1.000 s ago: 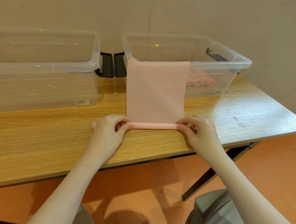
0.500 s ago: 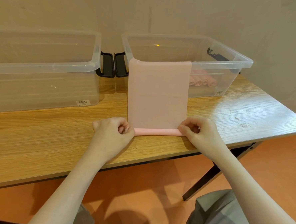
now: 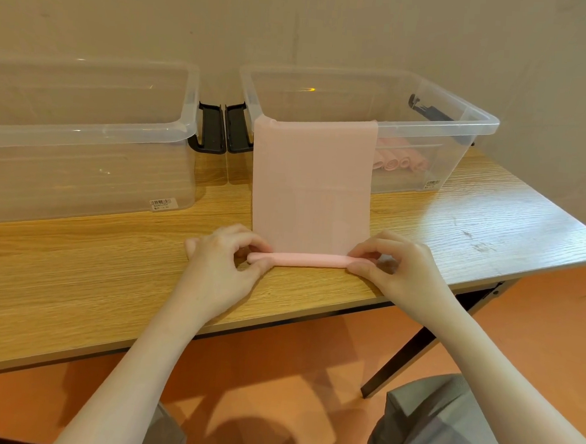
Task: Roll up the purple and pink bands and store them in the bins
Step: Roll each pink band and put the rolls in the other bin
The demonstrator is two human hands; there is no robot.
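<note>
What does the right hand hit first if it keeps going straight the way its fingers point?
Right hand points left along the thin pink rolled band end it pinches; beyond that, probably the left hand at the other end.

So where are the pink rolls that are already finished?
The finished pink rolls lie inside the right-hand clear plastic bin, just right of the draped pink band.

Pale pink band (image 3: 311,185), plain, unpatterned; rolled edge (image 3: 298,259) a slightly deeper pink. Pink rolled bands (image 3: 396,161) visible through the right bin (image 3: 476,125), clear and colourless. Left bin (image 3: 84,130) likewise clear, with a white barcode label (image 3: 162,203) printed in black. Black latches (image 3: 221,130) between the bins. Worktop (image 3: 75,277) light oak-coloured with streaked wood grain; dark frame and leg (image 3: 399,362) beneath. Floor (image 3: 292,376) orange. Wall (image 3: 297,23) plain beige. Grey clothing (image 3: 443,433) at lower right.
</note>
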